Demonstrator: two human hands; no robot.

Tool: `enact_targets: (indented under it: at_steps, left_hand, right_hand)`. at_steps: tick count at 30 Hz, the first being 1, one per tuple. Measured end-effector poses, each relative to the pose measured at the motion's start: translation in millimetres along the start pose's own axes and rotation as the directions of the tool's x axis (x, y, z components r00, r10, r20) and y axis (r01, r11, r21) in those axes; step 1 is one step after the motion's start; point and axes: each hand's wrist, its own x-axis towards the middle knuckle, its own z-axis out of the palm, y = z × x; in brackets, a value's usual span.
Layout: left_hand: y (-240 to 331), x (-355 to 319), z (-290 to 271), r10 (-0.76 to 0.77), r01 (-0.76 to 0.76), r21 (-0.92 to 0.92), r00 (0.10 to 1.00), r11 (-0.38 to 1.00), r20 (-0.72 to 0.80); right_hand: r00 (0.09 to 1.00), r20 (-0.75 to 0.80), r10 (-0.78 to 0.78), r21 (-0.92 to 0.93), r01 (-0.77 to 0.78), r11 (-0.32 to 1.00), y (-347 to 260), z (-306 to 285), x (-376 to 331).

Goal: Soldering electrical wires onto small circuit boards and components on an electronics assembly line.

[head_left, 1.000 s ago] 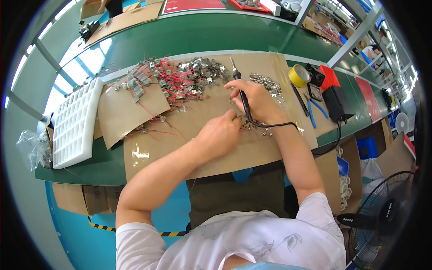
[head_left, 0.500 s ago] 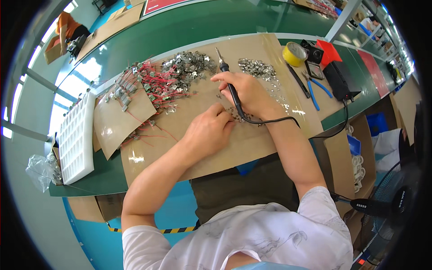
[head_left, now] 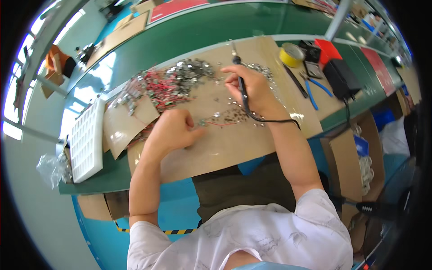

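My right hand (head_left: pixel 252 90) is closed round a soldering iron (head_left: pixel 243 87), its metal tip pointing away from me and raised over the far side of the brown work sheet (head_left: pixel 211 155). The iron's black cord runs along my right wrist. My left hand (head_left: pixel 173 128) is over the sheet, thumb and forefinger apart with nothing visible between them. Just right of its fingers lies a small metal part (head_left: pixel 202 122) with a red wire (head_left: pixel 222 123). Tiny dark pieces (head_left: pixel 238 114) are scattered between my hands.
Beyond my left hand are a heap of red-wired parts (head_left: pixel 164 87) and silvery metal parts (head_left: pixel 191 69). A white compartment tray (head_left: pixel 87 141) stands at left. On the right are yellow tape (head_left: pixel 291 55), blue-handled pliers (head_left: pixel 320 87) and a black box (head_left: pixel 342 78). A fan (head_left: pixel 382 209) stands lower right.
My left hand has moved left from the middle of the sheet, and its fingers have parted. The red-wired part now shows there. My right hand has shifted slightly right with the iron.
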Motion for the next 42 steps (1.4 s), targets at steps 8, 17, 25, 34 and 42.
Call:
enact_targets:
  at_steps: [8,17,25,34,42]
  left_hand:
    - [-18.2,7.9,30.1,0.017,-0.061,0.146,0.958,0.987,0.286]
    - [-96.0,-20.4,-121.5,-0.250,0.159,-0.266,0.900,0.951,-0.358]
    - [-350.2,-81.9,-316.9,-0.446,0.641,-0.044,0.482,0.766,-0.754]
    - [-446.3,-122.4,-325.2,-0.661,0.809,-0.272,0.181,0.521,-0.728]
    - [-512.7,-141.9,-350.9,-0.579,0.855,-0.044,0.310,0.516,-0.754]
  right_hand:
    - [0.995,-0.050,-0.091,-0.077,0.087,0.993,3.7,-9.7,-11.6]
    - [0.991,-0.113,-0.069,-0.023,0.067,0.997,-6.2,-3.0,-7.8]
    - [0.989,-0.065,-0.132,-0.034,0.130,0.991,-8.7,2.9,-7.6]
    - [0.993,0.021,-0.112,-0.107,0.114,0.988,-16.4,4.2,-12.4]
    - [0.987,0.082,-0.140,-0.095,0.148,0.984,-16.0,9.8,-11.5]
